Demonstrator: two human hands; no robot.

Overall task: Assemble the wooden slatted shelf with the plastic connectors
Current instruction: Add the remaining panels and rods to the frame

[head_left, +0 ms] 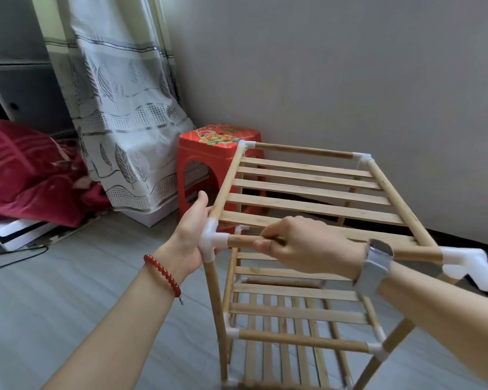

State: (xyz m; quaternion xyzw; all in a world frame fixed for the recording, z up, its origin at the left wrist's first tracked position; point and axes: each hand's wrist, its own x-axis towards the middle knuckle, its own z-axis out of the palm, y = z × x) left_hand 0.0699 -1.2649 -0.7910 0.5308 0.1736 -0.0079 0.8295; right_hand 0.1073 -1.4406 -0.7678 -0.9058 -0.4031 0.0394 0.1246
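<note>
I judged the shelf point(307, 249) nearly done: three slatted tiers stood on the floor point(96, 305), rods joined by white connectors, and the step in hand looked like seating the top tier's near-left corner. My left hand point(190, 235) was cupped round the outside of that connector point(212, 239), thumb up along the side rod at about 12 o'clock from the joint, fingers wrapped behind it out of sight. My right hand point(302, 246) gripped the front rod point(243, 242) just at 3 o'clock of the connector, fingers curled over the top and thumb pinching beneath, so the rod ran through the fist. The gap between fist and connector was small; the two hands sat on either side of the joint. Next, I reckoned, the rod wanted pushing toward 9 o'clock into the socket while the left hand braced it. The connector point(462, 263) at the near-right corner, at 3 o'clock, looked blurred, so I couldn't tell whether it was seated.
</note>
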